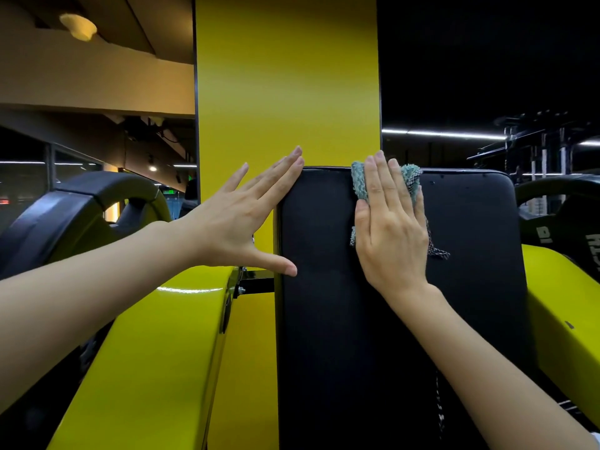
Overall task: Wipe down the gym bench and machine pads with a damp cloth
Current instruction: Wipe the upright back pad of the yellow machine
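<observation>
Right hand (391,228) flat, fingers (373,180) straight and close together, pressing teal cloth (358,183) onto upright black pad (324,336). Cloth under palm, peeking out at 12, 9 and 4 o'clock. Pad long axis runs 12–6. Left hand (233,219) fingers spread, touching the pad's 11 o'clock corner.

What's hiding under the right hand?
A blue-green cloth, pressed flat against the black pad by the right hand. Only its edges peek out; its middle is covered.

Black pad (373,319), teal cloth (359,180) with speckled grey edge, glossy yellow machine frame (156,368), yellow column (285,76)
</observation>
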Demonstrator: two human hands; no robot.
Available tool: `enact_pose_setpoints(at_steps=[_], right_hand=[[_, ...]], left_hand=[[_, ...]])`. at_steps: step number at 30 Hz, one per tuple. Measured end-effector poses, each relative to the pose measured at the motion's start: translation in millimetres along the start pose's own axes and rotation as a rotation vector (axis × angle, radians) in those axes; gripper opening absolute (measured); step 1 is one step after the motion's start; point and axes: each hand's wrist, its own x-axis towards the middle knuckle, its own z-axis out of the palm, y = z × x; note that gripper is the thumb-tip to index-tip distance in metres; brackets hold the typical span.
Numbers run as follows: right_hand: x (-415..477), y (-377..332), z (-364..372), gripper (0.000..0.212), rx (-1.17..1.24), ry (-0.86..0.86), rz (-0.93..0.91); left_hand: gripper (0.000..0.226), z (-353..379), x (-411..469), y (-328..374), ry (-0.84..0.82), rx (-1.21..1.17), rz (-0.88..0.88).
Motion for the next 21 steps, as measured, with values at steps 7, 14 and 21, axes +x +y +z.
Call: enact_pose_setpoints(at_steps=[7, 14, 21], right_hand=[[-3.8, -47.5, 11.8, 0.054, 0.053, 0.036, -0.057], [-6.4, -44.9, 8.6, 0.055, 0.059, -0.027, -0.187], [-1.9, 14.1, -6.5, 0.056, 0.015, -0.042, -0.005]], left_hand=[[0.133, 0.9, 0.5, 2.0, 0.02, 0.052, -0.006], [0.132, -3.7, -0.8, 5.4, 0.052, 0.236, 0.001], [0.131, -4.4, -0.6, 5.9, 0.035, 0.254, -0.015]])
